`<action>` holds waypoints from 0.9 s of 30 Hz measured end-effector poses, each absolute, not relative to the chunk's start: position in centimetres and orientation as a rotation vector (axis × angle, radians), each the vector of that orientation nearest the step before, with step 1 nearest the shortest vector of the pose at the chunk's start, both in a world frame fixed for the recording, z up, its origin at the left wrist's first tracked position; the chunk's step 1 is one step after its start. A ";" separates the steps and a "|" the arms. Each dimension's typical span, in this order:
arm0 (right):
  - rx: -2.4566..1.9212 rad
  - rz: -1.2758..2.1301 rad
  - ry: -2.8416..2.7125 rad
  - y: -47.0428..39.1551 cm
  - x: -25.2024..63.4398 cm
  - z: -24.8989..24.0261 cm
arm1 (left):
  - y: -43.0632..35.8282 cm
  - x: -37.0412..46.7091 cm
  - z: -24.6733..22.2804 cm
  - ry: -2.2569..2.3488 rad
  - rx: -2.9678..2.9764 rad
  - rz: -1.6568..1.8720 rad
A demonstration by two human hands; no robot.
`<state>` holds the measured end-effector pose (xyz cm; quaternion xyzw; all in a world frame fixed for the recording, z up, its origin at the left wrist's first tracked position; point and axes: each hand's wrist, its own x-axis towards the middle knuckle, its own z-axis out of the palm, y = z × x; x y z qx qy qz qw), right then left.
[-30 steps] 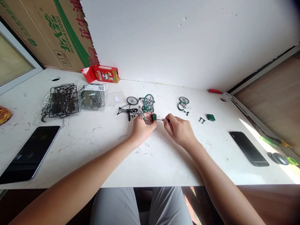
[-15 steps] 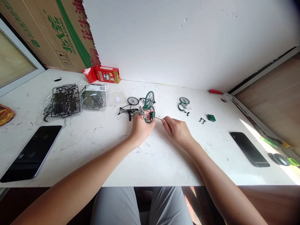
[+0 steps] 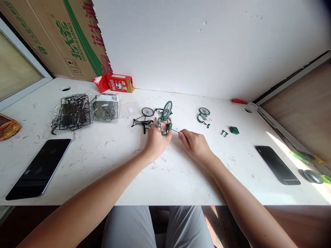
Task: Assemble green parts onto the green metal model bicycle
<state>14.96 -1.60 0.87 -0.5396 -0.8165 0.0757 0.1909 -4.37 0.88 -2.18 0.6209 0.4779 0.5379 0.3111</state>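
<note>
My left hand is closed around a green model bicycle, its wheel pointing up and away from me. From the right, my right hand grips a thin screwdriver; its handle is hidden in my fingers, and the shaft reaches the green frame. Black bicycle parts lie just left of and behind my left hand, with a black wheel among them. Right of my hands rest a loose wheel, a curved green part, a small bracket and a green block.
Bagged black parts and a second bag lie at left, before a red box. A phone is front left, a dark slab at right. A mouse-like object sits near the right edge. Behind stands a wall.
The whole view has shifted slightly, so everything sits a little further right. Both hands keep their hold, and the screwdriver stays against the green bicycle.
</note>
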 end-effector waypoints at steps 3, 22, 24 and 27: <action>-1.498 0.327 -2.220 -1.7 14.8 0.9 | 0.8 -4.5 -1.9 1.269 1.701 1.386; -1.479 0.130 -2.319 -1.1 15.0 -0.1 | 1.6 -4.9 -2.5 1.214 1.794 1.417; -1.477 0.142 -2.317 -1.1 15.1 -0.2 | 1.7 -4.9 -2.6 1.207 1.809 1.409; -1.476 0.266 -2.270 -1.2 15.2 0.0 | 1.8 -5.0 -2.7 1.174 1.843 1.413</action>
